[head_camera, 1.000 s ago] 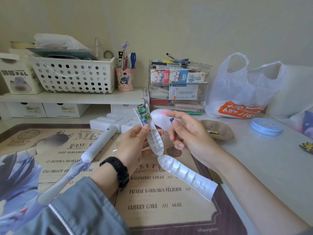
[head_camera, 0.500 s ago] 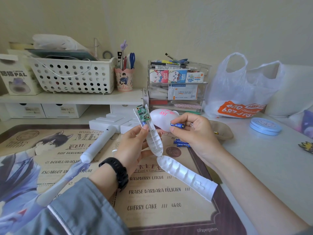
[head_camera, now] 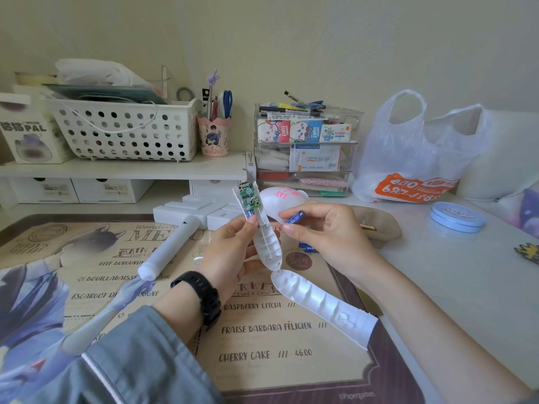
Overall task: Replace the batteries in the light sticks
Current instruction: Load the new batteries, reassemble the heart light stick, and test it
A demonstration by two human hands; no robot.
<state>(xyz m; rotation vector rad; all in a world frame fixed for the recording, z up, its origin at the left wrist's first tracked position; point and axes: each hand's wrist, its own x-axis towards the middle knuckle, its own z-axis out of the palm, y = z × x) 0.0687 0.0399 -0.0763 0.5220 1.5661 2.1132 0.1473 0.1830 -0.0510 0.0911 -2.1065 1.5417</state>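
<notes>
opened light stick [head_camera: 266,243] upright, clamped in the curled fingers of the left hand [head_camera: 230,255], circuit board [head_camera: 248,196] above the thumb, blue battery [head_camera: 295,217] pinched in the right hand [head_camera: 329,237] fingertips just beside it, loose cover [head_camera: 320,304] on the table [head_camera: 437,272] below both hands

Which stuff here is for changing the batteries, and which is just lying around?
For the job: open light stick in left hand; blue battery in right hand; spare batteries; loose cover; second light stick.
Just lying about: white basket; pen cup; plastic bag; blue tin.
</notes>
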